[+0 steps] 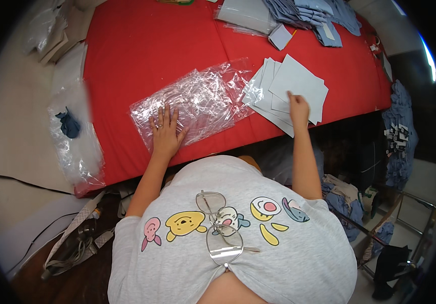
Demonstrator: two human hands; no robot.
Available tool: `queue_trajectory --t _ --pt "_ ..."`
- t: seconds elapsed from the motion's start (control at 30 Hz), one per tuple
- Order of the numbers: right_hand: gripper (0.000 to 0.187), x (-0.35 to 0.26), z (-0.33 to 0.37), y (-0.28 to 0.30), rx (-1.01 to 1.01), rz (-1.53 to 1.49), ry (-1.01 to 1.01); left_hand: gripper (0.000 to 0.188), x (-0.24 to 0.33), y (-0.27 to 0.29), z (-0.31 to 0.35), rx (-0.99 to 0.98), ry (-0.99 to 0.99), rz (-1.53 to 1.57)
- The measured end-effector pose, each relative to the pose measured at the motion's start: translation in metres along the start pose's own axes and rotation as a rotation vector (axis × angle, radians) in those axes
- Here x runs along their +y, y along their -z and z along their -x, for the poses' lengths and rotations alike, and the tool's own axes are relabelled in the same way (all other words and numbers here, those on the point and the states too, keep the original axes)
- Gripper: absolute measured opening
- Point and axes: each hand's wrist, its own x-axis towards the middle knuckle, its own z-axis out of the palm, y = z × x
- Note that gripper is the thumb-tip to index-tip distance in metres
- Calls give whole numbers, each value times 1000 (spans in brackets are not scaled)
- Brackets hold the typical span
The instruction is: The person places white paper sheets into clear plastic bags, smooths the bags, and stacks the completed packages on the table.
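Note:
My left hand [166,134] lies flat with fingers spread on a loose stack of clear plastic bags [197,96]. A ring shows on one of its fingers. To the right, several pale grey-white card sheets [299,76] are fanned out, partly overlapping the right end of the bags. My right hand [299,109] is over the near part of the cards, its thumb and finger closed at the edge of the top sheet. The other fingers are curled in.
The bags and cards lie on a red-covered table [127,50]. Folded blue-grey garments [309,12] and flat plastic sleeves [246,17] sit at the far side, near a small stack of cards [281,37]. More plastic film [76,152] covers the left edge, with a dark cloth bundle [68,124].

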Motion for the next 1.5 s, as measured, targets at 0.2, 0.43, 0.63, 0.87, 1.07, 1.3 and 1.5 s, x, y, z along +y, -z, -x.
queue_trajectory --t 0.2,0.43,0.63,0.87,1.07,1.3,1.5 --pt "31 -35 51 -83 -274 -145 -7 88 -5 15 13 -83 74 -16" --pt "15 -97 97 -84 -126 -105 955 86 -16 24 23 -33 164 19" --pt "15 -89 113 -97 -363 73 1161 86 -23 28 29 -57 201 37" --pt "24 -94 102 -82 -513 -151 906 85 -36 31 37 -31 239 30" --pt "28 -157 -34 -98 -10 -246 737 86 4 65 17 17 133 190" --pt "27 -218 -199 -125 120 54 685 84 41 42 12 -132 109 286" --pt "32 -218 -279 -194 110 283 680 82 53 48 15 -146 242 314"
